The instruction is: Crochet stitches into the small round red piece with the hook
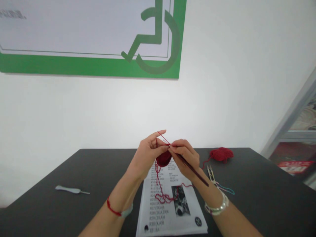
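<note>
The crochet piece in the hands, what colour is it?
The crochet piece is dark red; it shows best in the head view.

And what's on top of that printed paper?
Loose red yarn crosses the paper and its photo. The left hand, right hand and red piece block part of the paper's far end; what lies there can't be seen.

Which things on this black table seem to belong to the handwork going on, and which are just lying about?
Seemingly in use:
dark red rounded yarn piece, in the left hand
slender dark-brown-handled tool, in the right hand
bright red yarn bundle
white printed paper, below the hands

Seemingly lying about:
pale-grey-handled tool with thin metal shaft
small metal snips with teal cord
</note>
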Action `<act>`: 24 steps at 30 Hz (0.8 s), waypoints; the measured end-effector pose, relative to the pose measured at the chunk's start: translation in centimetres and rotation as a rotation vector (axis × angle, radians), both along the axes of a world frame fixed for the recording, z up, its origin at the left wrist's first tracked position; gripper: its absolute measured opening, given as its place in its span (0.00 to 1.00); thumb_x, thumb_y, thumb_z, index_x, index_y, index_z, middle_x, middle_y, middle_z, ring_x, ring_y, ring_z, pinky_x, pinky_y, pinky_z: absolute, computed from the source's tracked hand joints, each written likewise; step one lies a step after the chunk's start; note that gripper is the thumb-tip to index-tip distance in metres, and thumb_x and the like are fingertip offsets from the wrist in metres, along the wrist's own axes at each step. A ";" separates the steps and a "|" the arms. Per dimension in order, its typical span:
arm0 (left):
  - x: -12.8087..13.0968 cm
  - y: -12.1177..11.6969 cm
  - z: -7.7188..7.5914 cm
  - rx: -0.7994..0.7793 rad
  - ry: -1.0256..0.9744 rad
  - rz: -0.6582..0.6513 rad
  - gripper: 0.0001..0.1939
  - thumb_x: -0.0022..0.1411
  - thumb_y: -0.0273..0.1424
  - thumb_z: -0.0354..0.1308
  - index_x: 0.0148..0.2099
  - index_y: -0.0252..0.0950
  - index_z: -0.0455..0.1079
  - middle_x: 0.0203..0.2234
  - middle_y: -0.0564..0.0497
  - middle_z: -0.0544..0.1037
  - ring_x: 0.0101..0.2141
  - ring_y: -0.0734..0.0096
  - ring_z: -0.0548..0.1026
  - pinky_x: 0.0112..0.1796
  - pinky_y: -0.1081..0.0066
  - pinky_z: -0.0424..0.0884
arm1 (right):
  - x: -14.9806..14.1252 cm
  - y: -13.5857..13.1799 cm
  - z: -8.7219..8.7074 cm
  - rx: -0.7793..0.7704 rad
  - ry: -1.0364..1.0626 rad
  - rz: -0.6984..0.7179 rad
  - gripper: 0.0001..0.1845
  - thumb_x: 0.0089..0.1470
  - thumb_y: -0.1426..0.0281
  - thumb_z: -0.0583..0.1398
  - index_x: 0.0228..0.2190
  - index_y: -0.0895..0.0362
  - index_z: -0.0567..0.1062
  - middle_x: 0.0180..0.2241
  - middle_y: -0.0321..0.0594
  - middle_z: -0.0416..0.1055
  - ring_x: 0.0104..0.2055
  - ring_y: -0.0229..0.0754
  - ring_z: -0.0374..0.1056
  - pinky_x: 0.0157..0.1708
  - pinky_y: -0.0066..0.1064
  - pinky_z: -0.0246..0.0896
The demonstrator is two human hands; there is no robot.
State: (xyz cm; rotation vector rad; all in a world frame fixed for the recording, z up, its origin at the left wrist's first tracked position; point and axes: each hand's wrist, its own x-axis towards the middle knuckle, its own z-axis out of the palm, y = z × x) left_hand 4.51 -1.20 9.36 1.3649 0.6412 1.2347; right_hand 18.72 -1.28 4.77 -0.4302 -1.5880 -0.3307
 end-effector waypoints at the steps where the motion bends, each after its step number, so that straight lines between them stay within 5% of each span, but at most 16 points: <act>1: -0.1 0.3 -0.1 -0.090 -0.045 -0.089 0.26 0.47 0.24 0.67 0.51 0.32 0.71 0.21 0.56 0.75 0.23 0.77 0.69 0.28 0.74 0.63 | 0.2 0.3 -0.2 0.028 -0.013 -0.004 0.10 0.54 0.79 0.60 0.32 0.51 0.74 0.30 0.39 0.74 0.29 0.39 0.71 0.25 0.30 0.70; 5: 0.2 0.9 -0.5 -0.325 -0.166 -0.246 0.23 0.45 0.22 0.67 0.47 0.29 0.73 0.26 0.51 0.77 0.26 0.75 0.72 0.31 0.74 0.65 | 0.7 1.0 -1.0 0.105 -0.060 -0.048 0.12 0.53 0.80 0.60 0.30 0.50 0.74 0.31 0.40 0.75 0.30 0.41 0.71 0.26 0.33 0.71; 11: 0.8 0.0 -0.3 -0.020 -0.133 0.009 0.36 0.50 0.23 0.65 0.62 0.32 0.61 0.20 0.58 0.72 0.21 0.79 0.67 0.26 0.76 0.61 | -0.8 0.2 -0.8 -0.115 0.144 0.012 0.11 0.53 0.81 0.60 0.31 0.51 0.74 0.31 0.39 0.72 0.31 0.40 0.70 0.29 0.32 0.70; 17: 0.0 -0.1 -0.1 0.193 0.028 0.134 0.36 0.55 0.26 0.62 0.65 0.34 0.57 0.24 0.56 0.72 0.26 0.74 0.69 0.30 0.73 0.65 | -1.1 -0.7 0.9 -0.567 0.544 0.576 0.06 0.53 0.77 0.60 0.28 0.53 0.72 0.24 0.31 0.69 0.23 0.35 0.68 0.25 0.29 0.68; 24: -0.1 0.0 -0.4 0.411 0.230 0.303 0.28 0.59 0.23 0.56 0.62 0.37 0.62 0.26 0.56 0.71 0.29 0.74 0.69 0.35 0.72 0.66 | 0.2 -2.1 1.4 -0.188 0.020 0.077 0.10 0.53 0.82 0.60 0.30 0.54 0.75 0.32 0.39 0.73 0.31 0.36 0.71 0.28 0.26 0.68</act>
